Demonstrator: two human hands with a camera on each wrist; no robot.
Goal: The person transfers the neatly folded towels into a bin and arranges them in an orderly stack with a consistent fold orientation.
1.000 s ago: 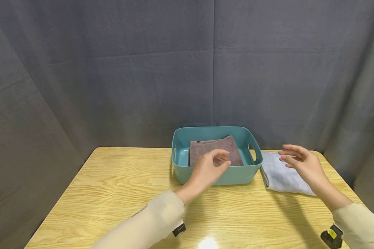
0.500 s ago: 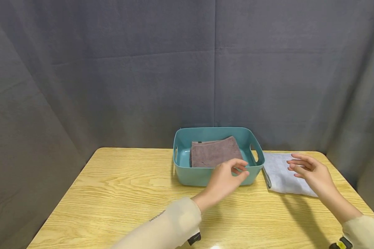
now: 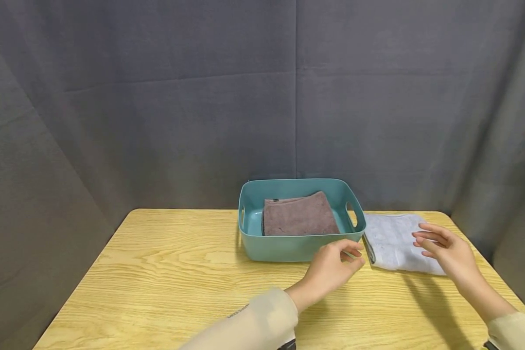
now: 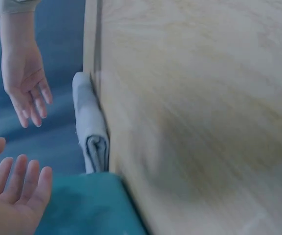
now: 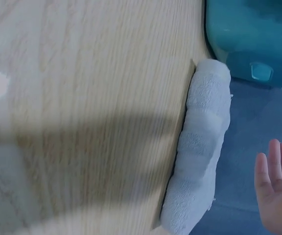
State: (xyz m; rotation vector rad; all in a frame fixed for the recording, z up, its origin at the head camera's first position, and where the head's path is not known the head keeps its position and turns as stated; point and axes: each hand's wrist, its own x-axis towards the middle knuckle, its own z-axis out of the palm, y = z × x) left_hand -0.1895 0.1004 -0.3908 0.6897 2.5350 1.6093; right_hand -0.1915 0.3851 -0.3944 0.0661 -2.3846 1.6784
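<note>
A folded white towel [image 3: 395, 243] lies on the table, just right of a teal plastic basket [image 3: 288, 249]. Inside the basket rests a folded brown towel [image 3: 299, 216]. In front of the basket's right front corner hovers my left hand [image 3: 330, 267], fingers loosely bent and holding nothing. My right hand [image 3: 452, 253] is above the right part of the white towel, fingers relaxed and nothing in them. In the left wrist view the folded edge of the white towel [image 4: 91, 122] shows beside the basket [image 4: 87, 205]. The right wrist view shows the same towel [image 5: 199, 142] lengthwise, apart from the right hand [image 5: 277, 191].
The wooden table [image 3: 166, 277] stretches to the left and front of the basket. A grey curtain [image 3: 201, 107] hangs behind the table and at both sides. The basket has handle holes at its ends.
My left hand has moved right and toward me, from over the basket to in front of its right corner. My right hand has shifted a little to the right and lower over the white towel.
</note>
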